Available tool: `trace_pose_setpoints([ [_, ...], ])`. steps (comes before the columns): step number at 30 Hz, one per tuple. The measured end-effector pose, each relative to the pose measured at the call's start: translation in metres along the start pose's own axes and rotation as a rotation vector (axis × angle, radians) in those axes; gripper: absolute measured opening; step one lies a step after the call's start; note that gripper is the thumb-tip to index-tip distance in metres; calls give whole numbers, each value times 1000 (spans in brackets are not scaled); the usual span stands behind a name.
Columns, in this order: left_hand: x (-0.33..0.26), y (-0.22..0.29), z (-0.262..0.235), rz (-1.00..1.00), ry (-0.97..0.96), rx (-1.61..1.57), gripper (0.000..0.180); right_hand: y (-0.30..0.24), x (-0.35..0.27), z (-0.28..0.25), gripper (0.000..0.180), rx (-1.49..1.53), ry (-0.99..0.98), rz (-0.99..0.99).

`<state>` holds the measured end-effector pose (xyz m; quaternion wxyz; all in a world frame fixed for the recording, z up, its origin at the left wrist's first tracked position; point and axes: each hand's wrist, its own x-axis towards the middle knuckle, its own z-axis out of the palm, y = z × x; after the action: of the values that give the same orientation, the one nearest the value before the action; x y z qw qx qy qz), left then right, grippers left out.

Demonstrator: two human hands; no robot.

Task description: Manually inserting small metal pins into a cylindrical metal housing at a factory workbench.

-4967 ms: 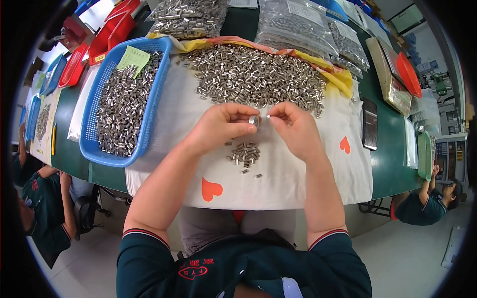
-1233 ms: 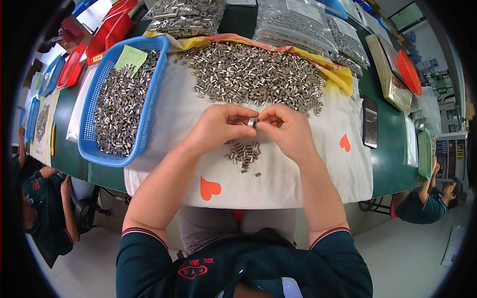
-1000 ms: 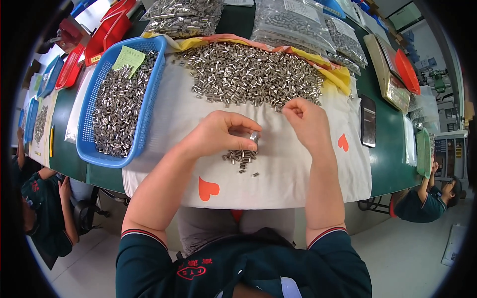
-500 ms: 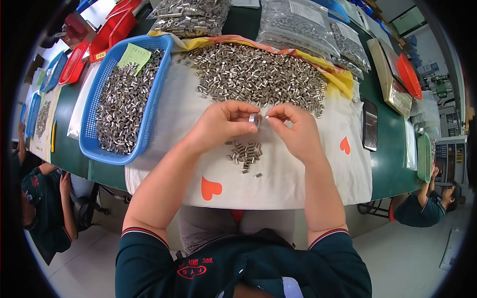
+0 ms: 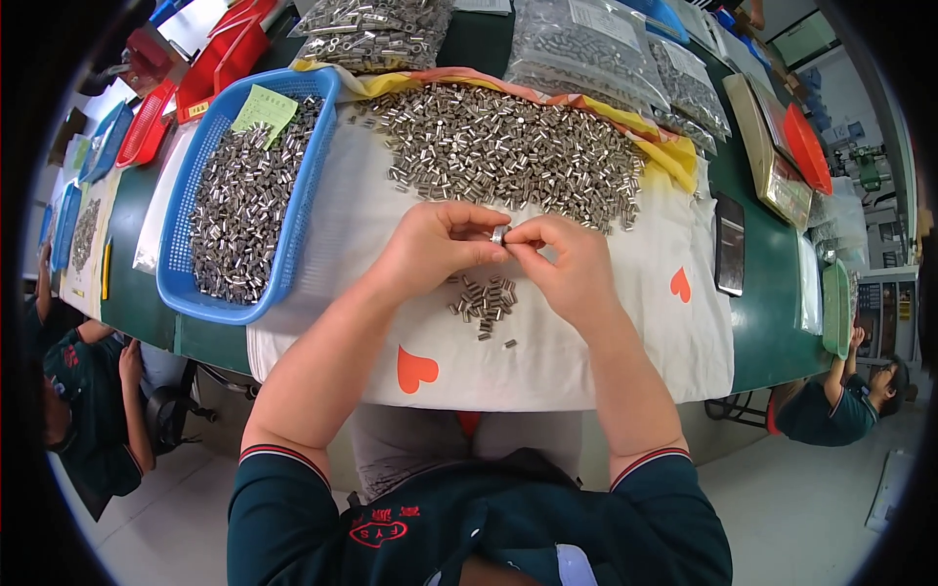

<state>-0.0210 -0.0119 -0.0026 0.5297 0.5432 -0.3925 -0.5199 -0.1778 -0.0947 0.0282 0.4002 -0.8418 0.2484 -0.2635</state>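
My left hand (image 5: pixel 435 244) and my right hand (image 5: pixel 567 266) meet over a white cloth with red hearts (image 5: pixel 606 352). Together their fingertips pinch one small metal sleeve (image 5: pixel 499 234). Just below the hands lies a small heap of the same metal sleeves (image 5: pixel 484 301), with one stray piece beside it. Beyond the hands a large pile of metal sleeves (image 5: pixel 508 151) spreads across the cloth.
A blue basket (image 5: pixel 308 186) full of metal sleeves with a green paper slip stands at the left. Clear bags of parts (image 5: pixel 586 49) lie at the back, red trays (image 5: pixel 220 54) at the far left. A dark phone (image 5: pixel 730 257) rests at the right. Other people sit at both table ends.
One second ago my right hand reached out to the big pile; it has come back to my left hand, and both now pinch a sleeve together.
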Motion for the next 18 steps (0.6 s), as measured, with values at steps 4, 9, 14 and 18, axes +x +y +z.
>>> trace_pose_setpoints([
  [4, 0, 6, 2, -37, -42, -59, 33, 5, 3, -11, 9, 93, -130, 127],
  [9, -7, 10, 2, -82, -169, 54, 33, 16, 7, -22, 12, 127, -82, 278],
  [14, -11, 17, 4, -140, -388, 167, 34, 28, 12, -24, 11, -282, 51, 406],
  [18, -9, 13, 4, -73, -260, 58, 32, 34, 12, -3, 10, -599, 117, 174],
])
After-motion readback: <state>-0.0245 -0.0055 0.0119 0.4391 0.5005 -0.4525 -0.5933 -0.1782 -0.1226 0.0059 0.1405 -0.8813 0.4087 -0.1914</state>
